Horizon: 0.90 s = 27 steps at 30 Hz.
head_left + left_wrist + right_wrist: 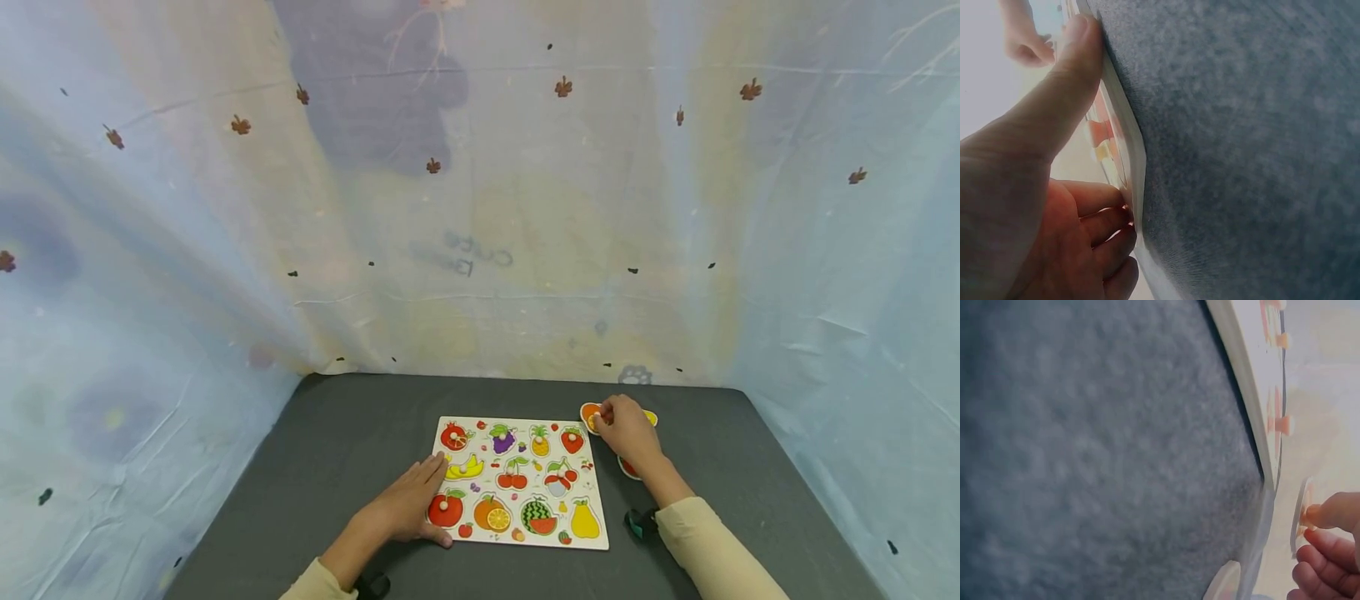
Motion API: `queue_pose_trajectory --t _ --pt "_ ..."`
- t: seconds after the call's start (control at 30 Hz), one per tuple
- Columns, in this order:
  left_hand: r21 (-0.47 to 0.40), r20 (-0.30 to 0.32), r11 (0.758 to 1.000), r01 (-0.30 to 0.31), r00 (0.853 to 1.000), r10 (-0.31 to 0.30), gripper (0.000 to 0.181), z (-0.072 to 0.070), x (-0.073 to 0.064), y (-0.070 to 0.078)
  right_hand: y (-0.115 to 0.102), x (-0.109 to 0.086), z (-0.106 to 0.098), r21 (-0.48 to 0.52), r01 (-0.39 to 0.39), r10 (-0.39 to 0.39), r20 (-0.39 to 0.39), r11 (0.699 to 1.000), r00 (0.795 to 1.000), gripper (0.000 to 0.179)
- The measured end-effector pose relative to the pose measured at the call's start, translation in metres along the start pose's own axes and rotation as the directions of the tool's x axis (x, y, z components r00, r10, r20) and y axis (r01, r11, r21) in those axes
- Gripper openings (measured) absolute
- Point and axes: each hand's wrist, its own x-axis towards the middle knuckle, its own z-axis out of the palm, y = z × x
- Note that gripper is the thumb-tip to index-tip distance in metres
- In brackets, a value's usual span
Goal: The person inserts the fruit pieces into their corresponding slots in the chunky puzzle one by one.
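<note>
A white fruit puzzle board lies on the dark table, with knobbed fruit pieces across it. My left hand rests at its left side, fingers along the left edge near the apple piece and thumb at the front edge. Beyond the board's far right corner, my right hand pinches the small knob of a puzzle piece between thumb and finger. That piece shows orange in the head view. Part of a yellow piece shows behind the right hand, and a red piece is partly hidden under the wrist.
The dark grey table runs back to a patterned curtain that hangs along the far side and both flanks. Dark straps are worn at the wrists.
</note>
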Motion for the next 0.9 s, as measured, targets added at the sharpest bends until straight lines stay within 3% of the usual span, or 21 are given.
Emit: queue_pose_trajectory --t 0.27,0.9 --pt "-0.009 -0.004 1.000 -0.010 1.000 0.010 0.125 -0.005 -0.003 0.002 -0.004 -0.008 0.006 0.057 0.076 -0.077 0.002 0.995 0.997 0.016" --pt "-0.007 -0.016 1.000 -0.006 1.000 0.006 0.124 -0.005 -0.005 0.005 -0.036 -0.030 0.007 0.044 0.237 -0.239 0.031 0.970 0.971 0.013"
